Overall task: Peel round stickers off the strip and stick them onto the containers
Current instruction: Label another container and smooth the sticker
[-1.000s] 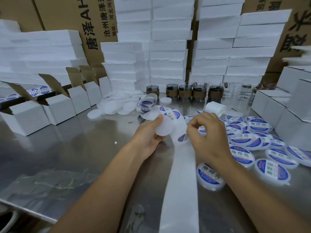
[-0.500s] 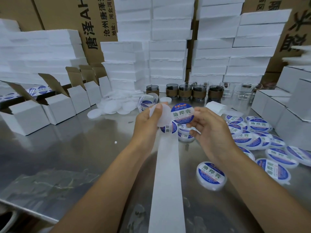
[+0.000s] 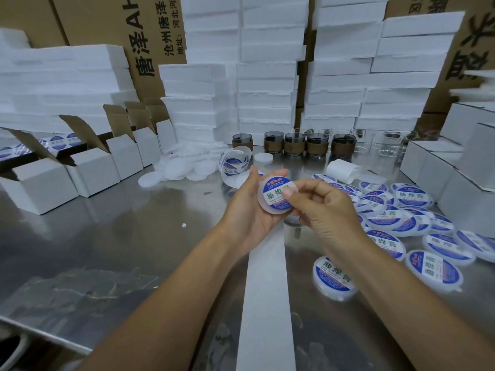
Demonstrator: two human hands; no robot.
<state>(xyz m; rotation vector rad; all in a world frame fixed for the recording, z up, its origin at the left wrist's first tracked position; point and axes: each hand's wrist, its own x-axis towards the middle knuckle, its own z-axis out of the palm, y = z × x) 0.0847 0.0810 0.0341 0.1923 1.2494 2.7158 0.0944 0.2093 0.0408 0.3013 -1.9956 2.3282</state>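
Observation:
My left hand (image 3: 247, 207) grips a round translucent white container (image 3: 263, 207) above the steel table. A round blue-and-white sticker (image 3: 276, 194) lies on the container's face. My right hand (image 3: 324, 210) presses the sticker's right edge with thumb and fingertips. The white backing strip (image 3: 266, 303) runs from under my hands toward the near edge. Its curled end, with stickers still on it (image 3: 234, 163), sits just behind my left hand. Several labelled containers (image 3: 334, 277) lie flat on the table to the right.
Blank white containers (image 3: 175, 170) are heaped at mid-left. Open white cartons (image 3: 88, 167) line the left side, closed ones (image 3: 460, 180) the right. Dark glass jars (image 3: 294, 144) stand in a row before stacked foam blocks (image 3: 267, 84). A white paper roll (image 3: 341, 171) lies behind the labelled containers.
My right hand peeled a sticker from the strip, carried it up, and laid it on the container in my left hand. Both hands rose from the table.

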